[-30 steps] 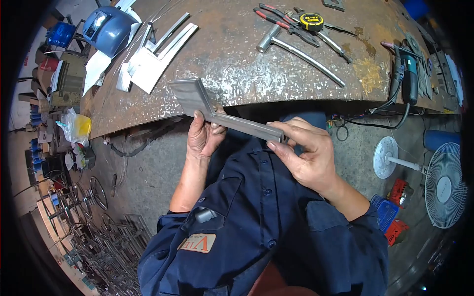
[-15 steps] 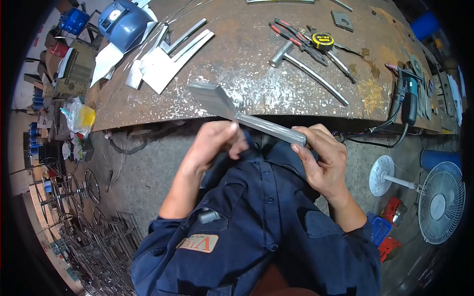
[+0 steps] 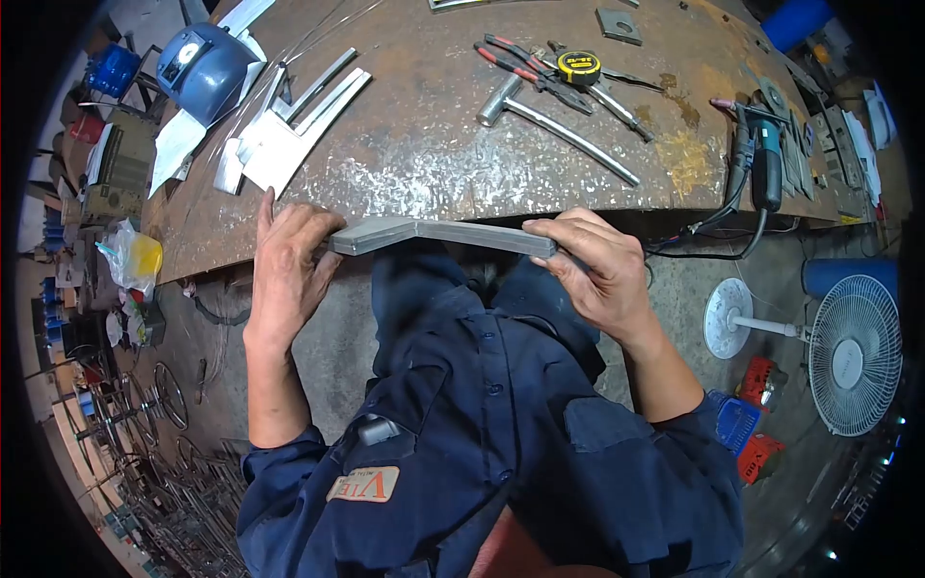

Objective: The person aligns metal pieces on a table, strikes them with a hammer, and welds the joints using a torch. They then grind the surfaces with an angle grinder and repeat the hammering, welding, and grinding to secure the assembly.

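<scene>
A grey metal piece, bent at an angle near its middle, is held level at the front edge of the worktable. My left hand grips its left end, with the index finger stretched out away from it. At the right end, my right hand pinches the piece between thumb and fingers. Beyond it on the table lie a hammer, red-handled pliers and a yellow tape measure.
A blue welding mask, white sheets and metal strips occupy the table's left. An angle grinder with its cable lies at the right edge. A white fan stands on the floor at right.
My left hand, free of the piece before, has moved left and taken hold of its left end. The piece has turned from tilted to nearly level. The view has shifted slightly.
</scene>
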{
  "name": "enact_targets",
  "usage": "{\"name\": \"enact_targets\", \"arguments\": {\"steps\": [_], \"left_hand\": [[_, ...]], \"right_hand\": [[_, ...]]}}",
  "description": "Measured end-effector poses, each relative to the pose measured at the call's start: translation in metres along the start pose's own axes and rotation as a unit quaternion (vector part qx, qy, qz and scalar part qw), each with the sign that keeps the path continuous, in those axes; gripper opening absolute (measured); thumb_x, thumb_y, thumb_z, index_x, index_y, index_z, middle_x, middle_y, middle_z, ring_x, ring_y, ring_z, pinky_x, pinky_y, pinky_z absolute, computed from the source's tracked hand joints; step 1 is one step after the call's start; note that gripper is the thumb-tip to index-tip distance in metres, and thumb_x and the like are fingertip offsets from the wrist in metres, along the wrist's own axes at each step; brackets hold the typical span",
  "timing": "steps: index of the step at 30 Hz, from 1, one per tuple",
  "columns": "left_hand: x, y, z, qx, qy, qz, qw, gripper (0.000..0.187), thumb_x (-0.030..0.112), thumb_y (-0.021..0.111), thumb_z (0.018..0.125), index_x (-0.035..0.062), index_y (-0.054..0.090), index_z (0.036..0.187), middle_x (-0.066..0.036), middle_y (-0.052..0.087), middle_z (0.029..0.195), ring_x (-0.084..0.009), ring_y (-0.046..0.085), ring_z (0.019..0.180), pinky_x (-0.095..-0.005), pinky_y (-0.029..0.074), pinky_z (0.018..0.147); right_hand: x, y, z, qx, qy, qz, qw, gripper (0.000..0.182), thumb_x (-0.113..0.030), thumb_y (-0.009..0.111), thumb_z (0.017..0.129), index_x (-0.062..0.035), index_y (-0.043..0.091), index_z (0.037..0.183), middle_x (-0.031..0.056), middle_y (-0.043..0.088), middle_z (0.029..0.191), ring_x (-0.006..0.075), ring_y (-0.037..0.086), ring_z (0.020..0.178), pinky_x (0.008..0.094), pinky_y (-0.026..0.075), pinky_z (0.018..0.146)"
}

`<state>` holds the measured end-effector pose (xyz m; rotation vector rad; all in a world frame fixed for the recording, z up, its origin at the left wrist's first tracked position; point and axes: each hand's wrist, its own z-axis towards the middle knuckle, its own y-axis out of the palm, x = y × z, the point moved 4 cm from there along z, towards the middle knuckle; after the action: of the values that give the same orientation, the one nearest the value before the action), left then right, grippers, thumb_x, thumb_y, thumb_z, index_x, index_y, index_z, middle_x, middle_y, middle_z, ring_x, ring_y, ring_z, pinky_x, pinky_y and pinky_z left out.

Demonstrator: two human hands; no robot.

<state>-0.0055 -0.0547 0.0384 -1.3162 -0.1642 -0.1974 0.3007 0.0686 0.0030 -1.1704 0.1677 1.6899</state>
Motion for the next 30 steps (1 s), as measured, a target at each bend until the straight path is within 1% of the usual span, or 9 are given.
{"name": "enact_targets", "arguments": {"steps": [5, 8, 10, 13, 17, 20, 24, 28, 30], "left_hand": [[0.004, -0.001, 0.001, -0.001, 0.016, -0.005, 1.000, 0.034, -0.006, 0.077, 0.070, 0.0053, 0.073, 0.102, -0.006, 0.067, 0.094, -0.0256, 0.068, 0.099, -0.0593, 0.025, 0.130], [0.008, 0.001, -0.002, 0.010, 0.027, -0.007, 1.000, 0.032, -0.006, 0.077, 0.069, 0.0045, 0.073, 0.099, -0.006, 0.067, 0.094, -0.0258, 0.068, 0.099, -0.0605, 0.025, 0.130], [0.011, 0.001, -0.004, 0.021, 0.032, -0.001, 0.999, 0.031, -0.006, 0.077, 0.069, 0.0038, 0.073, 0.097, -0.007, 0.067, 0.093, -0.0265, 0.068, 0.097, -0.0617, 0.024, 0.130], [0.012, 0.002, -0.008, 0.040, 0.023, 0.004, 0.999, 0.030, -0.005, 0.076, 0.068, 0.0036, 0.072, 0.097, -0.007, 0.067, 0.092, -0.0271, 0.069, 0.095, -0.0621, 0.022, 0.130], [0.001, 0.005, -0.017, 0.057, -0.030, -0.022, 0.998, 0.032, -0.002, 0.079, 0.066, 0.0036, 0.072, 0.097, -0.007, 0.066, 0.089, -0.0278, 0.069, 0.094, -0.0622, 0.021, 0.130], [-0.008, 0.010, -0.027, 0.065, -0.091, -0.027, 0.993, 0.028, 0.001, 0.081, 0.068, 0.0036, 0.071, 0.094, -0.008, 0.066, 0.089, -0.0282, 0.069, 0.093, -0.0618, 0.022, 0.130], [-0.017, 0.020, -0.037, 0.132, -0.124, -0.044, 0.982, 0.027, 0.014, 0.089, 0.077, 0.0020, 0.070, 0.092, -0.009, 0.064, 0.083, -0.0301, 0.066, 0.084, -0.0595, 0.029, 0.125], [-0.026, 0.025, -0.043, 0.132, -0.168, -0.081, 0.974, 0.026, 0.014, 0.089, 0.079, 0.0002, 0.069, 0.088, -0.011, 0.062, 0.080, -0.0311, 0.065, 0.079, -0.0588, 0.030, 0.125], [-0.027, 0.024, -0.044, 0.133, -0.175, -0.090, 0.971, 0.027, 0.014, 0.089, 0.079, -0.0004, 0.068, 0.087, -0.011, 0.062, 0.079, -0.0315, 0.065, 0.079, -0.0588, 0.030, 0.125]], "right_hand": [[0.006, -0.004, -0.008, 0.003, 0.020, 0.013, 1.000, 0.036, 0.002, 0.082, 0.082, 0.0051, 0.075, 0.117, 0.0171, 0.079, 0.095, 0.0286, 0.074, 0.082, 0.0365, 0.058, 0.076], [0.012, -0.001, -0.017, 0.015, 0.053, 0.023, 0.998, 0.041, 0.004, 0.085, 0.081, 0.0040, 0.075, 0.121, 0.0151, 0.079, 0.099, 0.0236, 0.075, 0.085, 0.0325, 0.060, 0.076], [0.019, 0.005, -0.026, 0.088, 0.110, 0.099, 0.985, 0.041, 0.005, 0.084, 0.083, 0.0027, 0.075, 0.123, 0.0139, 0.079, 0.104, 0.0202, 0.076, 0.090, 0.0293, 0.063, 0.078], [0.027, 0.017, -0.024, 0.160, 0.107, 0.142, 0.971, 0.041, 0.007, 0.083, 0.085, 0.0024, 0.074, 0.124, 0.0140, 0.078, 0.108, 0.0197, 0.077, 0.093, 0.0276, 0.064, 0.083], [0.023, 0.025, 0.022, 0.227, -0.053, 0.051, 0.971, 0.040, 0.011, 0.084, 0.080, 0.0028, 0.076, 0.119, 0.0145, 0.076, 0.090, 0.0224, 0.072, 0.074, 0.0310, 0.056, 0.068], [0.010, 0.034, 0.063, 0.255, -0.172, -0.039, 0.951, 0.041, 0.008, 0.086, 0.077, 0.0009, 0.078, 0.116, 0.0142, 0.075, 0.083, 0.0276, 0.073, 0.074, 0.0334, 0.057, 0.068], [-0.003, 0.052, 0.103, 0.256, -0.192, -0.049, 0.946, 0.038, 0.007, 0.087, 0.077, 0.0003, 0.078, 0.114, 0.0145, 0.076, 0.086, 0.0280, 0.074, 0.075, 0.0349, 0.058, 0.068], [-0.015, 0.062, 0.124, 0.249, -0.200, -0.017, 0.948, 0.034, 0.005, 0.086, 0.080, -0.0007, 0.076, 0.111, 0.0129, 0.078, 0.091, 0.0281, 0.074, 0.076, 0.0352, 0.057, 0.068], [-0.014, 0.066, 0.131, 0.202, -0.165, 0.008, 0.965, 0.033, 0.004, 0.085, 0.081, -0.0014, 0.076, 0.113, 0.0127, 0.077, 0.094, 0.0284, 0.073, 0.077, 0.0362, 0.057, 0.069]]}}
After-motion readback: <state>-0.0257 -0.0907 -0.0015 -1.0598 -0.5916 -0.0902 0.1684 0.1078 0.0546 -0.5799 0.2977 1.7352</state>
